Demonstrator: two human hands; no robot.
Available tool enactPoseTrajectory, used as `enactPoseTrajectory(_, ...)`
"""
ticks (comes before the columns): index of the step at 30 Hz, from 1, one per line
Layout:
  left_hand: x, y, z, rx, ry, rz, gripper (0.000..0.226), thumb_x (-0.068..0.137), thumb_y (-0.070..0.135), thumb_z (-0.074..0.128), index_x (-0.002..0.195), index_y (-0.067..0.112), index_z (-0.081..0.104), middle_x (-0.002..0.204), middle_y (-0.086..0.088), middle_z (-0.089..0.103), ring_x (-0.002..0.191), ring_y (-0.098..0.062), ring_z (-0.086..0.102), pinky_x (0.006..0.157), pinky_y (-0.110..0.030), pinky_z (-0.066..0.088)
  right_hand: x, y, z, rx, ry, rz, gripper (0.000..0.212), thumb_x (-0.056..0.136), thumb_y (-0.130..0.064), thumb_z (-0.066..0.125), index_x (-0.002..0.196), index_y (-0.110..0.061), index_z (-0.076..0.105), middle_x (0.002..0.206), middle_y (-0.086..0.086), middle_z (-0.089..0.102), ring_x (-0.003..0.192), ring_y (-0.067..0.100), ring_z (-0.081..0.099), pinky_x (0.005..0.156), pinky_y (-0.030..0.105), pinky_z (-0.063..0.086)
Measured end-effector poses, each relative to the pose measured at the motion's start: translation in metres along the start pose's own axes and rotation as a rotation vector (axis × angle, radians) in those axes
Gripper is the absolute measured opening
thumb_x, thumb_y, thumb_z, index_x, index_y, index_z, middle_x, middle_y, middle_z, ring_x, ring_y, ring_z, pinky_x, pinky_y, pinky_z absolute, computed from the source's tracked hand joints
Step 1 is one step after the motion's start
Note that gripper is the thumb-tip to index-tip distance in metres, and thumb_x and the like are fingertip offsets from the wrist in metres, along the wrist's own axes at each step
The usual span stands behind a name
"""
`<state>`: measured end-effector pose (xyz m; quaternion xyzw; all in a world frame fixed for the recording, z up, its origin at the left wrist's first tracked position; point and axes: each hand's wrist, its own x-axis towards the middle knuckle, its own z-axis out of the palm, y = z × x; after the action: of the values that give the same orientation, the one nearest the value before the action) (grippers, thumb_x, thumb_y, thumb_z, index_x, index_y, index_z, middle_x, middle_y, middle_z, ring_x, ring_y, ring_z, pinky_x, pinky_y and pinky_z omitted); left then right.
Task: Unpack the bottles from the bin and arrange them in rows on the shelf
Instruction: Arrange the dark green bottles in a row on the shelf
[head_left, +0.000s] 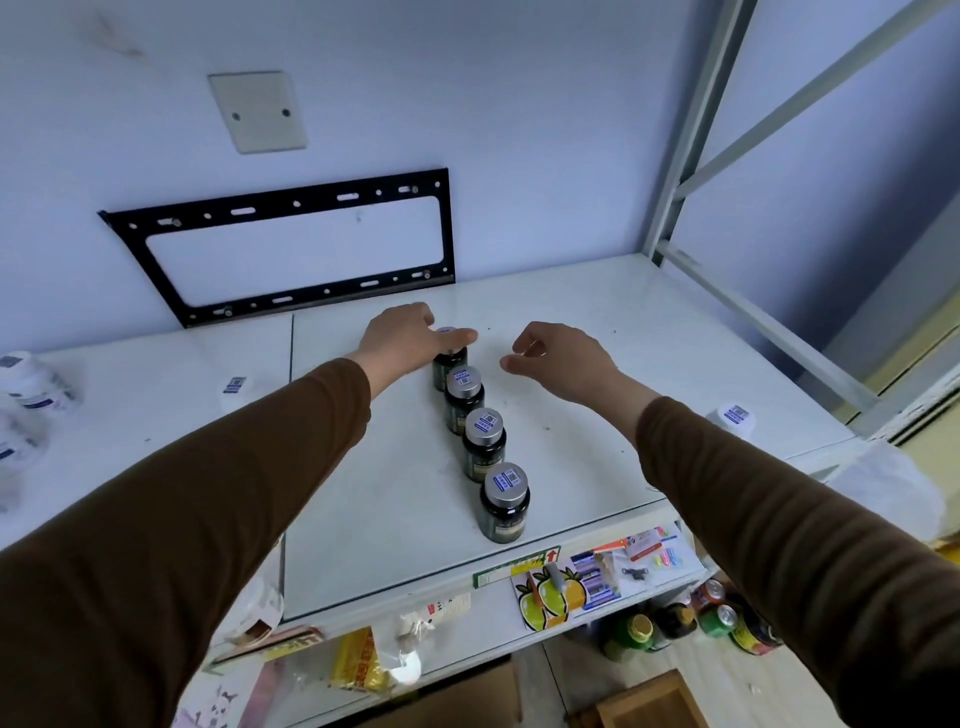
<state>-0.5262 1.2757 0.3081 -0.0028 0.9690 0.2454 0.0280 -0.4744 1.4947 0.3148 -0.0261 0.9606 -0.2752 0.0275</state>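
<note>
Placing step. Left hand (402, 335) grips the cap of the rearmost bottle (450, 364), at the far end of a row of four (483, 441) on the shelf (649, 364); right hand (558, 358) hovers loosely curled, empty. Next move, likely: release, then fetch another bottle.

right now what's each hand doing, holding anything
Left hand: closed over the cap of the farthest dark bottle in the row.
Right hand: empty, fingers loosely curled, above the shelf.

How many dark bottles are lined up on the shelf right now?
4, in one line: front bottle, second, third, and the rear bottle under the left hand.
</note>
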Motion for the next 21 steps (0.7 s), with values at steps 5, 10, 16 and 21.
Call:
enactPoseTrajectory(5, -0.027, -0.006, -0.022, -0.032, 0.085, 0.15, 0.07, 0.087, 0.067, 0.054, 0.139, 0.021, 0.048, 0.144, -0.002, 0.049, 0.125, -0.022, 0.052, 0.095, -0.034, 0.042, -0.011, 0.0, -0.011, 0.088, 0.03, -0.121, 0.046, 0.088, -0.045, 0.066, 0.125, -0.021, 0.056, 0.124, -0.001, 0.06, 0.108, 0.019, 0.058, 0.083, 0.03, 0.043)
enactPoseTrajectory(10, -0.077, -0.004, -0.036, -0.017, 0.213, 0.252, 0.064, 0.091, 0.054, 0.058, 0.144, 0.021, 0.041, 0.143, -0.001, 0.048, 0.122, -0.017, 0.052, 0.09, -0.028, 0.038, -0.041, -0.004, -0.026, 0.108, 0.13, -0.216, 0.05, 0.09, -0.038, 0.066, 0.134, -0.021, 0.051, 0.134, 0.003, 0.053, 0.12, 0.021, 0.052, 0.091, 0.031, 0.042)
enactPoseTrajectory(16, -0.155, 0.016, -0.043, -0.073, 0.339, 0.387, 0.045, 0.093, 0.042, 0.061, 0.134, 0.025, 0.05, 0.126, 0.003, 0.053, 0.115, -0.012, 0.052, 0.094, -0.031, 0.043, -0.111, 0.001, -0.041, 0.12, 0.27, -0.3, 0.048, 0.091, -0.035, 0.064, 0.134, -0.023, 0.049, 0.129, 0.0, 0.053, 0.111, 0.019, 0.053, 0.087, 0.03, 0.041)
enactPoseTrajectory(21, -0.233, 0.028, -0.015, -0.166, 0.405, 0.453, 0.037, 0.092, 0.034, 0.064, 0.127, 0.026, 0.054, 0.122, 0.007, 0.054, 0.105, -0.009, 0.053, 0.089, -0.026, 0.042, -0.193, 0.016, -0.035, 0.13, 0.331, -0.324, 0.041, 0.092, -0.031, 0.063, 0.13, -0.022, 0.053, 0.123, -0.001, 0.056, 0.1, 0.016, 0.054, 0.083, 0.028, 0.041)
